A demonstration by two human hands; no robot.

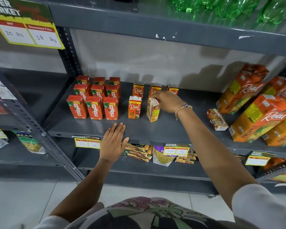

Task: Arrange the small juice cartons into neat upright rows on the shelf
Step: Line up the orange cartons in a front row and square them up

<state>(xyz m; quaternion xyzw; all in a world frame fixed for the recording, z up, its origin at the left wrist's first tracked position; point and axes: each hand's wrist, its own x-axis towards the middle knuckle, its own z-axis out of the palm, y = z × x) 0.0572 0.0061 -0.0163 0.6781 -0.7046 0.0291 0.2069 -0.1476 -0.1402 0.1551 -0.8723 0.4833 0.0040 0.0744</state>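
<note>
Indoors, grey metal shelf (pixel 172 129), pale tiled floor (pixel 31 199)

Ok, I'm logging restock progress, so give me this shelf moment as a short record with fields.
Maaza cartons: nine, upright, three rows of three
Real cartons: four standing free, upright
right hand: grip on a tilted small Real carton, front row
left hand: flat on shelf edge, empty
fallen carton: lying beside the pineapple cartons

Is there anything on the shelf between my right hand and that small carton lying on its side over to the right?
Nothing visible. The right hand holds a small carton; the lying carton sits right of it across bare shelf.
</note>
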